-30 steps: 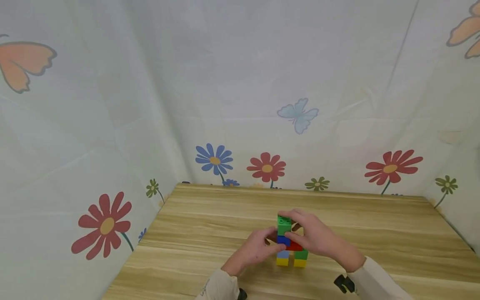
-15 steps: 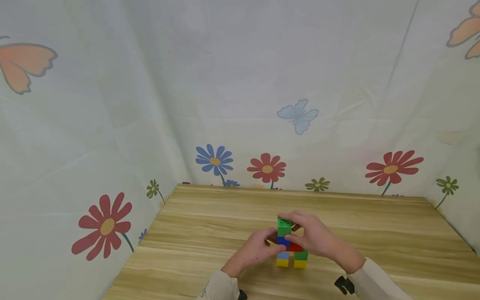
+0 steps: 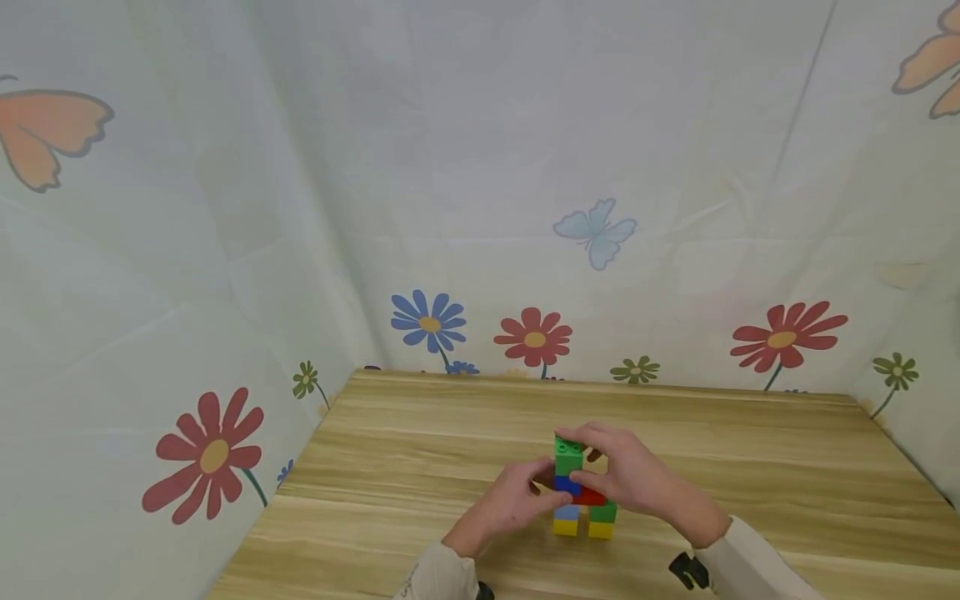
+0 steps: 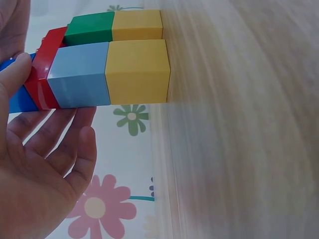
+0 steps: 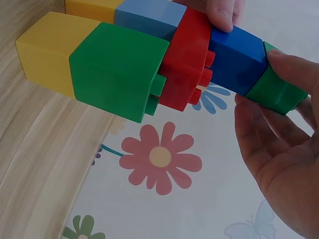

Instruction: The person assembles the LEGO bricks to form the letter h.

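A small toy brick structure stands upright on the wooden table [image 3: 420, 417]. Its two legs have yellow bricks [image 4: 138, 72] at the bottom, with a light blue brick [image 4: 79, 74] on one and a green brick [image 5: 117, 69] on the other. Across both lies a red brick [image 5: 185, 59]; above its left end sit a blue brick [image 5: 238, 59] and a top green brick [image 3: 568, 458]. My left hand [image 3: 513, 500] grips the structure around the red and blue bricks, thumb in front. With thumb and fingers, my right hand [image 3: 630, 471] pinches the top green brick.
A pale cloth printed with flowers and butterflies hangs behind the table and along its sides. Dark straps [image 3: 688, 570] show at the cuffs of the light sleeves [image 3: 753, 558].
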Motion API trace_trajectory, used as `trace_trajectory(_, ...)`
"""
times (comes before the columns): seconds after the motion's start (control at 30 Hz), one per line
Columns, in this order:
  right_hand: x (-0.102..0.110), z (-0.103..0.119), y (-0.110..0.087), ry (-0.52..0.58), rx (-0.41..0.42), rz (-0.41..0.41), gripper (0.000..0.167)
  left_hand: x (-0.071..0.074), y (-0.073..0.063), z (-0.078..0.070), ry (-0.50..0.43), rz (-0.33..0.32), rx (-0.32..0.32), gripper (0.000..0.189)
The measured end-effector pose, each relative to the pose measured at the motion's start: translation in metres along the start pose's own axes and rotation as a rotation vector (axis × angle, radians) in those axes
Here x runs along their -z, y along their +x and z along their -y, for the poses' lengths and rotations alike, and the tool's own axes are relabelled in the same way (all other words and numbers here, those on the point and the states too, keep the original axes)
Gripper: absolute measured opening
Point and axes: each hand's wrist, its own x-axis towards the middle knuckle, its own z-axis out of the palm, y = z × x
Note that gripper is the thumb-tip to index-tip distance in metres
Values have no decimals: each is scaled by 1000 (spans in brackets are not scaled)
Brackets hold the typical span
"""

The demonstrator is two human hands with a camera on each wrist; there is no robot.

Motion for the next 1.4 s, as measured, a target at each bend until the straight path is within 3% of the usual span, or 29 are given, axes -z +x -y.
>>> trace_trajectory(0.77, -1, 0, -1, 8, -12, 6, 54, -2, 0, 1, -18, -3, 0, 32)
trace_trajectory(1.2, -6, -2, -3, -28, 96, -65, 56, -1, 1, 2, 5, -5, -7, 33)
trace_trajectory(1.4, -9, -5, -4, -15, 96, -68, 58, -1, 1, 3, 8, 0, -3, 34)
